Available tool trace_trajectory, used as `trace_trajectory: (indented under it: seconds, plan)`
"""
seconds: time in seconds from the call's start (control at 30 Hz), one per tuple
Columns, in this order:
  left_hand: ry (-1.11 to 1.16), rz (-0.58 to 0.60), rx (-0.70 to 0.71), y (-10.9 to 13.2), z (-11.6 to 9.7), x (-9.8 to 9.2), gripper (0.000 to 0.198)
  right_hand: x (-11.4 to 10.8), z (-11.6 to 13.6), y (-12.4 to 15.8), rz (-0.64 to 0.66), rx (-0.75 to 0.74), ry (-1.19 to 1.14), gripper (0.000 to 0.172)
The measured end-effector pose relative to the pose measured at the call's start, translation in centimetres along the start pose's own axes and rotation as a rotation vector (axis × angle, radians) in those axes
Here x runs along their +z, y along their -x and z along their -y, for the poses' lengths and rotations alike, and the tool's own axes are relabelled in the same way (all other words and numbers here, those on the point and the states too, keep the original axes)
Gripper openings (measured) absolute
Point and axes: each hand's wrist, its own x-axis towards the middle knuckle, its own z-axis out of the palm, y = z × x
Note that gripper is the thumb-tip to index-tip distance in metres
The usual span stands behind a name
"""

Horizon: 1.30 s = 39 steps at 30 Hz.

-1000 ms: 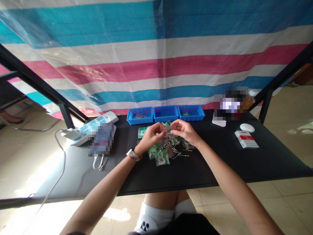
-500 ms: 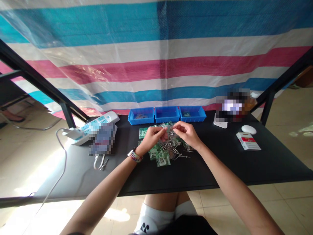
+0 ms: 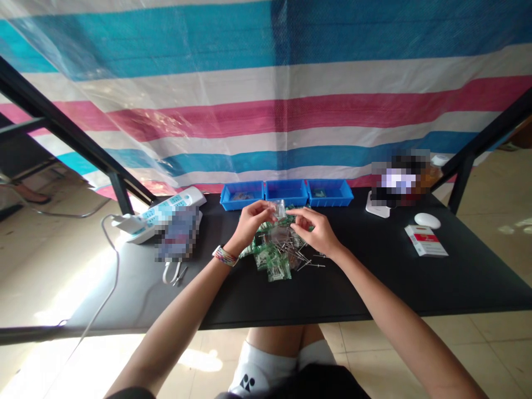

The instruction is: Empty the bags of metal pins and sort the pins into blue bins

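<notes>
Above the pile, my left hand (image 3: 254, 220) pinches a small clear plastic bag (image 3: 280, 209) between thumb and fingers. What the bag holds is too small to make out. My right hand (image 3: 315, 228) is just to its right, thumb and index finger apart; the index fingertip is close to the bag's edge, and I cannot tell whether it touches. Below both hands lie several green-printed clear packets (image 3: 279, 270) with small pale parts inside. Loose thin silver pins (image 3: 305, 261), like blind rivets, are scattered among and right of them.
Three blue bins (image 3: 286, 200) stand along the back edge; the left and right ones hold small items. A power strip (image 3: 166, 213) and cable are at left, near a blurred object (image 3: 178, 233). At right are a red-white box (image 3: 426, 241) and a white rounded object (image 3: 427, 221).
Both hands were closed near each other at the bag. Now my right hand's fingers have parted from it, and the bag shows more fully in my left hand, which has shifted slightly left.
</notes>
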Motion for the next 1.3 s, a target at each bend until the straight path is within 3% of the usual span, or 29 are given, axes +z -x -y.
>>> trace_trajectory:
  seconds: [0.13,0.23,0.37,0.47,0.6,0.73,0.8,0.9,1.07,1.17,1.3]
  plan:
    - [0.186,-0.285,0.064,-1.5,0.5,-2.0,0.029,0.1,0.5,0.2,0.110,-0.205,0.251,0.004]
    - [0.266,-0.450,0.117,-2.3,0.5,-3.6,0.029,0.2,0.6,0.3,0.193,-0.276,0.338,0.021]
    - [0.345,-0.540,0.148,-2.7,0.1,-4.8,0.037,0.4,0.2,0.3,0.235,-0.299,0.402,0.035]
    - [0.348,-0.544,0.185,-2.6,-0.2,-5.1,0.044,0.6,-0.1,0.4,0.245,-0.320,0.437,0.030]
    - [0.258,-0.512,0.234,-2.4,-0.2,-4.9,0.034,0.7,-0.2,0.3,0.231,-0.347,0.426,0.015]
    - [0.061,-0.393,0.310,-1.5,-0.1,-3.7,0.014,0.7,-0.1,0.2,0.134,-0.278,0.309,0.018]
    - [-0.108,-0.293,0.369,-0.8,-0.3,-2.7,0.013,0.6,-0.1,0.1,0.045,-0.186,0.193,0.019]
    - [-0.482,-0.124,0.532,0.3,-0.6,-1.2,0.027,0.6,-0.3,-0.1,-0.057,0.027,-0.066,0.016]
    - [-0.896,0.143,0.773,1.6,-0.7,0.0,0.038,0.7,-0.8,-0.5,-0.091,0.300,-0.474,0.041]
    - [-0.932,0.188,0.822,1.8,-0.5,0.2,0.031,0.7,-0.8,-0.6,-0.070,0.329,-0.523,0.045]
    - [-0.798,0.165,0.774,1.9,-0.5,0.8,0.013,0.7,-0.2,-0.2,-0.071,0.267,-0.386,0.032]
